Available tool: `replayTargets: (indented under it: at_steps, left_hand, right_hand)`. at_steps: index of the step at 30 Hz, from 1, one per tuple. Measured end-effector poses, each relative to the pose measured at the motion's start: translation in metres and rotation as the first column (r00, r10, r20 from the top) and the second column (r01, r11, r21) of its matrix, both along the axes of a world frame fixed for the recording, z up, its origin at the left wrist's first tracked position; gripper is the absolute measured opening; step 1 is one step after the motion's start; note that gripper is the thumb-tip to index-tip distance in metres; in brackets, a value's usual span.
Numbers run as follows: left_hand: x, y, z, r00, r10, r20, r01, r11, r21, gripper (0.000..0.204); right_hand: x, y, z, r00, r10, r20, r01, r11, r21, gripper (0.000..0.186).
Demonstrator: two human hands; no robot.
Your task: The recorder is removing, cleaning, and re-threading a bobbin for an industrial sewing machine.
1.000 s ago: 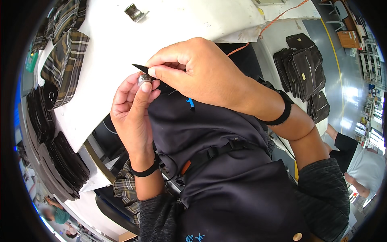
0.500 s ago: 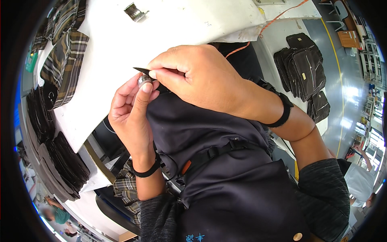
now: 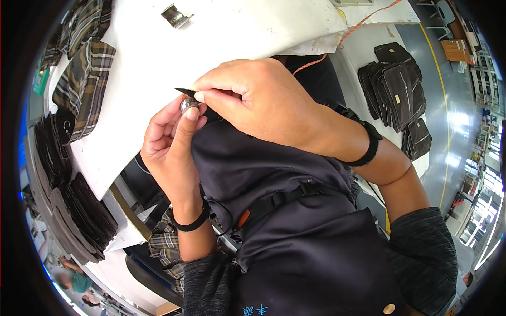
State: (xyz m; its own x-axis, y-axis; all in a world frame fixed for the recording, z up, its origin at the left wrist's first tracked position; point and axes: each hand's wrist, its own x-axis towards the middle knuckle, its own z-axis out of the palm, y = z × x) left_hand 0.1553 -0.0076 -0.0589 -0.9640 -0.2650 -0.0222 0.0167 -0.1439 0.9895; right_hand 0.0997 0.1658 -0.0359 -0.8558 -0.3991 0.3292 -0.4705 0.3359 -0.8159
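Close in front of my body, the thumb and fingers of my left hand [image 3: 176, 137] pinch a small round silver bobbin case [image 3: 187, 104]. Just above it is my right hand [image 3: 263, 97], closed on a slim black pointed tool [image 3: 184, 91]. Its tip sticks out to the left past my thumb and forefinger, right at the top of the bobbin case. The rest of the tool is hidden in my hand, so its exact kind does not show. A dark apron [image 3: 274, 137] lies below both hands.
A white worktable [image 3: 232, 31] bears a small shiny metal plate [image 3: 175, 16]. Plaid fabric pieces [image 3: 87, 79] and dark fabric stacks [image 3: 87, 210] sit at the left. More dark pieces [image 3: 392, 87] are piled at the right, near an orange cord [image 3: 363, 23]. Another person [image 3: 79, 279] is far off.
Both hands keep almost the same pose on the bobbin case and the black tool. At the far right, a person in a light top has moved mostly out of sight.
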Motion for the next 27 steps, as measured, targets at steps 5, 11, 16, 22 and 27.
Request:
replayTargets:
  at_steps: [5,11,16,22,27]
  left_hand:
    - [0.000,-0.003,0.000,0.999,-0.011,0.031,0.013,0.999,-0.036,0.029]
    - [-0.001,-0.005,0.001,0.983,-0.035,0.178,0.034,0.999,0.012,0.030]
    - [-0.003,-0.006,0.000,0.975,-0.061,0.213,0.048,0.997,0.063,0.030]
    - [-0.005,-0.010,-0.010,0.969,-0.082,0.232,0.044,0.986,0.163,0.028]
    - [-0.006,-0.008,-0.009,0.972,-0.088,0.216,0.036,0.971,0.237,0.031]
  right_hand:
    - [-0.002,-0.002,-0.003,1.000,-0.005,-0.019,0.005,1.000,-0.003,0.013]
    - [-0.010,0.004,0.006,0.869,0.109,0.483,-0.061,0.992,-0.113,0.015]
    - [-0.016,0.006,-0.002,0.855,0.129,0.502,-0.069,0.988,-0.135,0.019]
    - [-0.012,0.004,-0.001,0.836,0.129,0.533,-0.061,0.988,-0.144,0.017]
    - [-0.008,-0.003,-0.007,0.912,0.081,0.402,-0.016,0.987,-0.161,0.015]
